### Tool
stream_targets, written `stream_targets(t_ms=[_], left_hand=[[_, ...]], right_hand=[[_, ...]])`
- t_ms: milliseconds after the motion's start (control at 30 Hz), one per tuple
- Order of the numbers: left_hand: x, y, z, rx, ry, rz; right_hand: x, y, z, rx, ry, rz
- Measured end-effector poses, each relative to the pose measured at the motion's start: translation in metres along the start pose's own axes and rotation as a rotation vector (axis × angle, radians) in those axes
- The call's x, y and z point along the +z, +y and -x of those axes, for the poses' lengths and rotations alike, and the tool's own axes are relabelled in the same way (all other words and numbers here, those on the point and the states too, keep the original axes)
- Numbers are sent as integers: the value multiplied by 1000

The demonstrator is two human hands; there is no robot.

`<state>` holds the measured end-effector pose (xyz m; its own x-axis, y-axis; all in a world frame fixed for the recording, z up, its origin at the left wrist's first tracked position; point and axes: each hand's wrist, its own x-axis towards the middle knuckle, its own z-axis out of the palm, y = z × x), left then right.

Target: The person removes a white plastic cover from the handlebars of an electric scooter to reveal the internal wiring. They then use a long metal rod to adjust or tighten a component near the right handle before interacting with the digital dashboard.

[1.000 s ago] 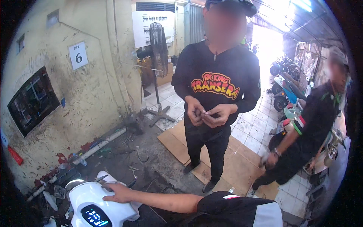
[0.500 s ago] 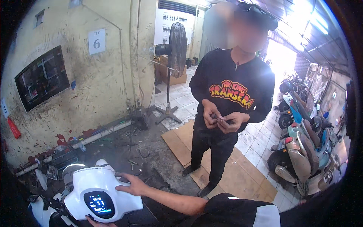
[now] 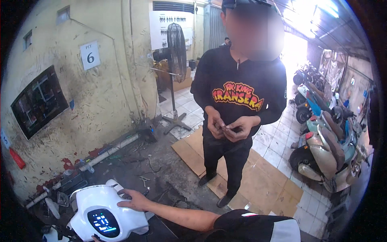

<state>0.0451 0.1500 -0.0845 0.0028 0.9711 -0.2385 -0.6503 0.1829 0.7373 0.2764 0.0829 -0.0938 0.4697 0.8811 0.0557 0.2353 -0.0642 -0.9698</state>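
Observation:
A white scooter handlebar cover (image 3: 84,201) with a lit digital display (image 3: 104,222) sits at the lower left. My right hand (image 3: 135,200) grips its right side, thumb toward me and fingers over the far edge. Just a fingertip of my left hand (image 3: 96,238) shows at the bottom edge, by the lower rim of the display; the rest is out of view. Facing me stands a person in a black shirt (image 3: 238,76), with both hands (image 3: 225,127) together at waist height. Whatever small thing those fingers may hold cannot be made out.
Flattened cardboard (image 3: 258,181) lies under the person on the tiled floor. A stand fan (image 3: 176,52) rises behind, near the stained wall (image 3: 109,80). Parked scooters (image 3: 322,149) line the right side. Loose parts and a pipe (image 3: 109,150) run along the wall's foot.
The view has shifted, so the cover sits lower in the picture and less of my left hand shows. My right hand stays on the cover. The person opposite looks slightly nearer.

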Motion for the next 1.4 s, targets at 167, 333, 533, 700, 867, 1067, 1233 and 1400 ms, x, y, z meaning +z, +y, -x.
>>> stream_targets(t_ms=[167, 333, 533, 700, 867, 1067, 1233, 1400], left_hand=[[2, 5, -6, -18, 27, -67], [2, 9, -10, -91, -3, -121], [-12, 5, -16, 11, -142, -55], [-18, -3, -19, 58, -1, -155], [-52, -22, -23, 9, 50, -156], [-89, -14, -27, 0, 172, -383], [-85, -1, -15, 198, 191, -454], [-89, 11, -23, 34, 174, -484]], right_hand=[[0, -30, 4, -29, 13, 27], [3, -53, -2, -122, -26, 95], [16, -47, -8, -193, -111, 113], [17, -39, -10, -191, -92, 123], [7, -35, -9, -200, -112, 70], [28, -37, 3, -182, -113, 104], [57, -38, 8, -134, -118, 138], [67, -38, -5, -143, -112, 165]])
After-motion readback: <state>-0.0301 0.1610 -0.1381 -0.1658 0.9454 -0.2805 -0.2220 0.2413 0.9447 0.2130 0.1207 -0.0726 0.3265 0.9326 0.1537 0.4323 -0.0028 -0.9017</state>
